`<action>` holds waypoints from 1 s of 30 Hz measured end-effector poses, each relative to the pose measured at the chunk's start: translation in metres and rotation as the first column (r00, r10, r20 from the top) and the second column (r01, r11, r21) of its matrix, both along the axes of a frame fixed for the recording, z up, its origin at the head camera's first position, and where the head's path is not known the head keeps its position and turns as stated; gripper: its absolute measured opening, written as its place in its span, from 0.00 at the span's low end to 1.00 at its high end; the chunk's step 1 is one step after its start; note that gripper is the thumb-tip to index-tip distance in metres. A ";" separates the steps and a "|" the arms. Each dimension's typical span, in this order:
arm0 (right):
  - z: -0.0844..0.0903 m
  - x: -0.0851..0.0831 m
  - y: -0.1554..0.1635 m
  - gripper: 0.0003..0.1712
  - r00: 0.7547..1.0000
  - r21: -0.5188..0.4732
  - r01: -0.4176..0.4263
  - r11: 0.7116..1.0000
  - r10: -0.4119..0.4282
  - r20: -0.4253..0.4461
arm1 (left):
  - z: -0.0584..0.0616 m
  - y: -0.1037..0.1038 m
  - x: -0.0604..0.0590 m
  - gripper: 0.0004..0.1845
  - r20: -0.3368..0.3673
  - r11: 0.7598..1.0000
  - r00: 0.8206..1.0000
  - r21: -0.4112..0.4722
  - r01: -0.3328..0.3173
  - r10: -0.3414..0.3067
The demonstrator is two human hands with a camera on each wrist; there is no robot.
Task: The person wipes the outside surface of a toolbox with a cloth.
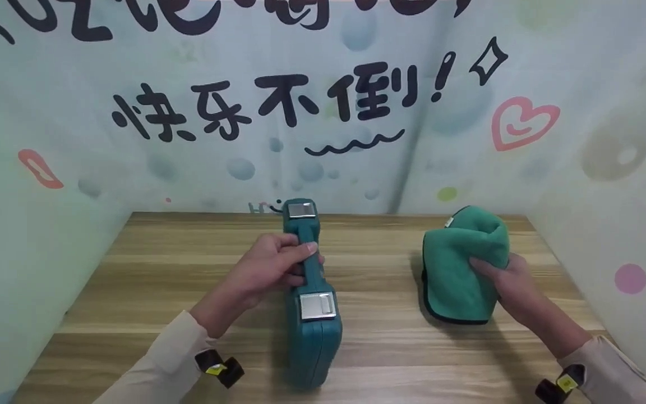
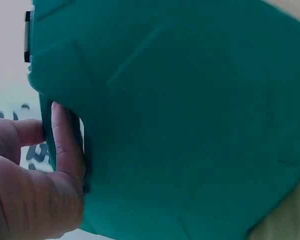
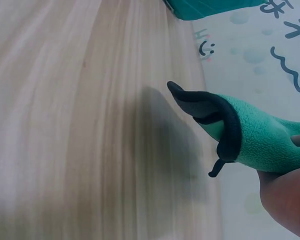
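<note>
Fingers of the left hand [image 1: 270, 266] curl round the handle of a teal plastic case [image 1: 309, 303] at frame centre, while the right hand [image 1: 511, 286] pinches a bunched green fleece cloth [image 1: 460, 264] at right.

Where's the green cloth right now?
In the head view the green cloth is on the right of the wooden table, gripped by the right hand, apart from the teal case.
</note>
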State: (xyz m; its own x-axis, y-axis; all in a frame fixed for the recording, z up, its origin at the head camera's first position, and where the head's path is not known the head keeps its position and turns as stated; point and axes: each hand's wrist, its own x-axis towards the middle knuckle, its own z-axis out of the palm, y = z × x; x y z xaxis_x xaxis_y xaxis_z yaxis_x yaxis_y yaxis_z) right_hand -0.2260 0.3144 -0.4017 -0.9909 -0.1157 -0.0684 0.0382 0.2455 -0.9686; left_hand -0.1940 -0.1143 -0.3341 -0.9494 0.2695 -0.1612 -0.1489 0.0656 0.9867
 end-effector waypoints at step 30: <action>-0.020 -0.009 -0.031 0.35 0.994 0.023 -0.033 0.999 0.035 -0.104 | -0.053 0.165 -0.041 0.27 0.338 0.854 0.874 -0.269 0.445 -0.349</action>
